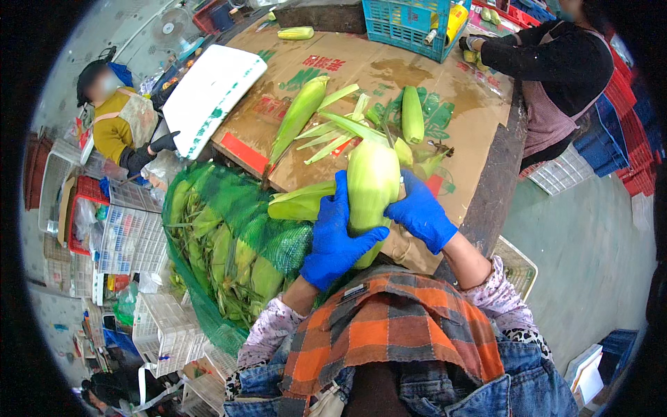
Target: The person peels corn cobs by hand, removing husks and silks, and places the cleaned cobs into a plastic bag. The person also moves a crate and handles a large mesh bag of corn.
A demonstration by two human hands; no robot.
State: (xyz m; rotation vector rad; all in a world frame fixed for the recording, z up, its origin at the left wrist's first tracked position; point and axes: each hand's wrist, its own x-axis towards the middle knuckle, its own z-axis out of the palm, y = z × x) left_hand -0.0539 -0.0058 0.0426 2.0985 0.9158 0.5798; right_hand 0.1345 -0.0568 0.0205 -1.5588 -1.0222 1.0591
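A large ear of corn in pale green husk [372, 177] is held upright in front of me, over the near edge of the table. My left hand [338, 240], in a blue glove, grips its left side with the thumb across the lower part. From the right, my right hand [423, 211], also gloved in blue, holds the same ear; its fingertips are partly hidden behind it. Loose husk strips [333, 136] lie just beyond. A husked-in ear [302, 112] rests to their left, and a shorter green ear [412, 115] to their right. Another leafy piece [299, 202] lies beside my left hand.
A green mesh sack [224, 182] full of unpeeled corn stands at my left. Flattened cardboard [375, 62] covers the table. A blue crate [406, 26] and a white foam box [216, 94] sit farther off. Co-workers stand left [122, 114] and right [563, 73].
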